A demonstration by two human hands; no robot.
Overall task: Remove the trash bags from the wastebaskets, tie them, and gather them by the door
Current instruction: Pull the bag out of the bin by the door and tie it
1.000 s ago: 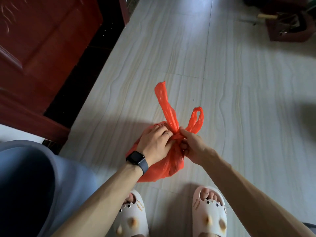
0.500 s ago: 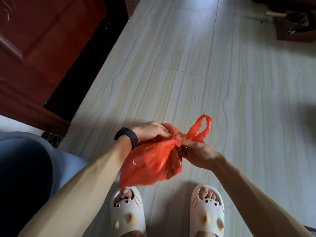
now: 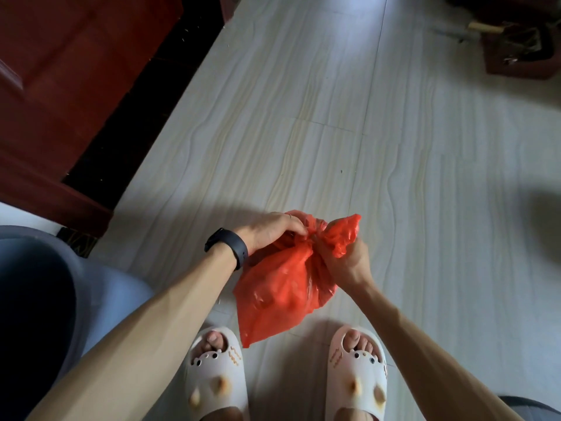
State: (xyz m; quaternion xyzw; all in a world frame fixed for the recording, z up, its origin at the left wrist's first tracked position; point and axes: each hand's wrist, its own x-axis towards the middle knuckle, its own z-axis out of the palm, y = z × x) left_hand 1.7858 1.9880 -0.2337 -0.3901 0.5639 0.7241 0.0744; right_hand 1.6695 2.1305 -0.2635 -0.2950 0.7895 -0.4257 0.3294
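Note:
An orange-red plastic trash bag [image 3: 282, 290] hangs in front of me above my feet, its neck bunched at the top. My left hand [image 3: 270, 230], with a black watch on the wrist, grips the bag's neck from the left. My right hand [image 3: 346, 262] grips the neck from the right, with a crumpled bag handle [image 3: 343, 235] sticking out above its fingers. The knot area lies hidden between the two hands.
A dark red wooden door [image 3: 60, 86] with a black threshold [image 3: 145, 110] stands at the left. Pale tiled floor [image 3: 334, 132] stretches ahead. A dark brown box of clutter [image 3: 522, 47] sits far right. My white slippers [image 3: 212, 378] are below.
The upright handle loops have been pulled down into the hands. The bag has lifted off the floor and my left hand has turned over its top.

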